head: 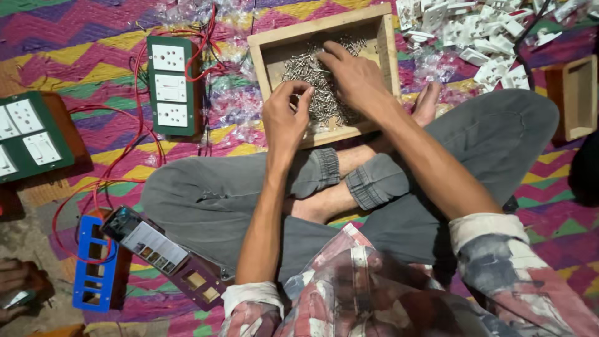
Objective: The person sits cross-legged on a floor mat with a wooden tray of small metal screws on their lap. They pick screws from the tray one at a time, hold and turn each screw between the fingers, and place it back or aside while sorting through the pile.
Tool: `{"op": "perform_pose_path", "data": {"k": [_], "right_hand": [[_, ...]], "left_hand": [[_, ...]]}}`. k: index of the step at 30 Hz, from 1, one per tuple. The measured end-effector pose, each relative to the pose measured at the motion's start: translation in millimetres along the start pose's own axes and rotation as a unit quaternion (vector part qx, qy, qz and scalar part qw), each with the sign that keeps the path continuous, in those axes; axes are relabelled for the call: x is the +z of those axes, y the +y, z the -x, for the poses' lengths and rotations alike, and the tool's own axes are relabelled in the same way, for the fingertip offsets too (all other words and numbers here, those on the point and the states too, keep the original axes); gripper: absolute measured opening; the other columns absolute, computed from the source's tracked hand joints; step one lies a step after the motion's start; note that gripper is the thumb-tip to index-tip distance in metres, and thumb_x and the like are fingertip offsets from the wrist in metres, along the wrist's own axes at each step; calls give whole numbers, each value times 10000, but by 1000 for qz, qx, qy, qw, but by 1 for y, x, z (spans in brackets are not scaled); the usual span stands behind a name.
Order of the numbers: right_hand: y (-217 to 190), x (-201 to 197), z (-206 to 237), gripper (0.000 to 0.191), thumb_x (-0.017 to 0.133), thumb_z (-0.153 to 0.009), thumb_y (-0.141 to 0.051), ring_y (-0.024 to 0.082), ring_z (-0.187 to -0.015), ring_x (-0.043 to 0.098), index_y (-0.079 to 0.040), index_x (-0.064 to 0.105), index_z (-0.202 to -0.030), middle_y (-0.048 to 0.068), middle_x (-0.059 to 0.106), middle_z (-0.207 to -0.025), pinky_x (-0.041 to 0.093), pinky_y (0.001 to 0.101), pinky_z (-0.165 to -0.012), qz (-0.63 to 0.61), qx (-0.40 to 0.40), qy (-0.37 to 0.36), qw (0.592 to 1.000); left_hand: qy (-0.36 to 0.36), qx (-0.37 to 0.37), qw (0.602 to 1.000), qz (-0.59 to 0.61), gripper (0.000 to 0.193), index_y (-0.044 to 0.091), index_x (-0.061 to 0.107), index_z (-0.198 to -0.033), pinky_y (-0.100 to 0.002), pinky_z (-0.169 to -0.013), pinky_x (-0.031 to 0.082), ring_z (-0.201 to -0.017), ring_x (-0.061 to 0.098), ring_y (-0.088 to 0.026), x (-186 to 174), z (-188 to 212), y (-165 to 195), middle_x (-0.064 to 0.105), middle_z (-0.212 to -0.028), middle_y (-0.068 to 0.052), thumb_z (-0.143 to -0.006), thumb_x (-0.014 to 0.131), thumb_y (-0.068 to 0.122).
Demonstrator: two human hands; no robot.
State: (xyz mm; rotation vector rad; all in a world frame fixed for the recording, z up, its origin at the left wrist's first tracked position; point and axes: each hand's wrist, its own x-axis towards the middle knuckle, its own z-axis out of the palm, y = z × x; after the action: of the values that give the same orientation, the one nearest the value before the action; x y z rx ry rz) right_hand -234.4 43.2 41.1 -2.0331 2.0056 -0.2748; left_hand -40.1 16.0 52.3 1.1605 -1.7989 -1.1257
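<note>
At the upper centre of the frame a shallow wooden tray (385, 47) rests on the patterned mat just beyond the person's crossed legs, close enough to reach without leaning. It holds a loose heap of small metal screws (312, 84). The right hand (352, 78) lies spread, fingers apart, flat on the heap, as if raking through it. The left hand (284, 118) hovers at the tray's near edge with fingertips pinched together over the screws; whether they grip one is too small to tell. A green switch board (170, 84) with red wires lies at upper left.
</note>
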Motion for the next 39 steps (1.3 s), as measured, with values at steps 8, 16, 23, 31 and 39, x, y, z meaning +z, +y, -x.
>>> {"op": "perform_pose_path", "data": {"k": [8,16,23,31,39], "right_hand": [[7,5,6,639,702,-733,85,370,-1079,688,-51,623,-1352,101,595,-1420,562,449,-886,-15,4,45,999],[26,-18,12,149,798,-984,-60,169,-868,738,-112,789,-1123,70,765,-1104,607,284,-709,-197,76,226,951],[76,-102,60,121,827,-942,-42,238,-868,734,-60,777,-1051,113,762,-999,564,352,-749,67,15,205,976],[86,-102,73,197,807,-979,-99,340,-1087,715,-34,750,-1156,139,730,-1137,566,413,-954,50,28,193,979],[47,-69,58,191,785,-957,-150,344,-917,695,-72,756,-1128,140,708,-1027,542,449,-769,1,-14,50,999]], "left_hand": [[-5,11,1000,-5,83,52,733,-961,-331,-664,528,-721,688,-210,1,0,1,733,-872,-89,-927,748,127],[11,-8,1000,-1,105,60,732,-953,-328,-651,534,-712,701,-205,-6,-3,0,733,-861,-81,-927,757,158],[26,29,999,-24,113,55,727,-948,-357,-671,539,-745,700,-248,-9,1,-5,725,-883,-98,-924,760,161],[10,27,993,-113,155,42,696,-994,-423,-759,534,-874,688,-331,-3,3,-11,710,-948,-129,-914,789,137],[-167,65,955,-236,693,19,599,-1160,-492,-833,494,-1025,595,-404,10,10,-9,594,-1065,-191,-562,941,97]]}}
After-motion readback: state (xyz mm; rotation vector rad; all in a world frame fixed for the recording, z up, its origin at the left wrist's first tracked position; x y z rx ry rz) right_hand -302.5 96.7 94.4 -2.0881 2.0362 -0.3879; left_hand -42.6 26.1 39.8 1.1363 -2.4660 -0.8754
